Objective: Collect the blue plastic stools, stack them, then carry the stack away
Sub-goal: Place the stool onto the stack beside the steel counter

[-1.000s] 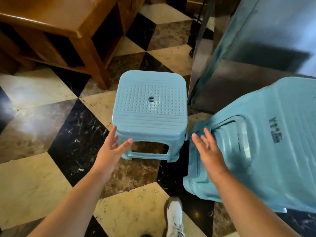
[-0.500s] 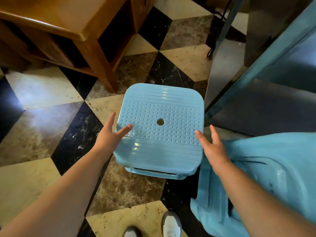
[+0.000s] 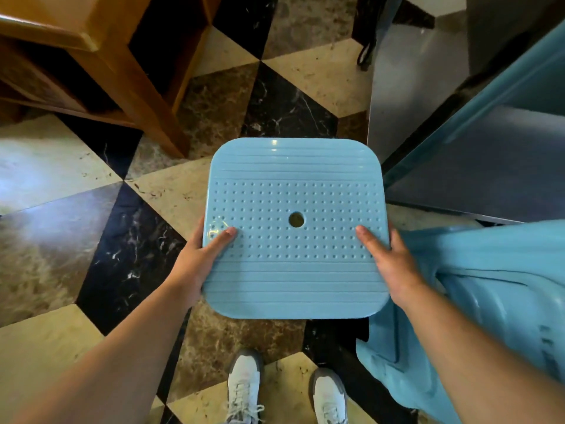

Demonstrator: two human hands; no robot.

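From the head camera, looking straight down: a blue stool [image 3: 295, 228] fills the middle of the picture, seat up, square with rounded corners, ribbed along its near and far edges and dotted with small bumps around a round hole at its centre. Both hands are on it. The left hand [image 3: 200, 261] grips the stool's left edge, thumb laid flat across the seat and pointing toward the hole, the other fingers tucked out of sight under the rim. The right hand [image 3: 389, 264] mirrors it on the right edge, thumb on top of the seat, fingers hidden below. Whether the stool's legs are on the ground or off it cannot be told from this angle; the seat hides everything beneath it.

Just beside the right forearm, at the lower right, lies a second blue stool [image 3: 489, 307], tipped onto its side, its moulded wall facing up. Two white sneakers [image 3: 244, 390] stand on the floor directly below the held stool. The floor [image 3: 128, 246] is polished marble in black, cream and brown diamonds. Upper left, a wooden table [image 3: 101, 41] with a slanting leg comes down near the stool's far left corner. Upper right, a shiny metal cabinet [image 3: 428, 96] stands close to the stool's far right corner.
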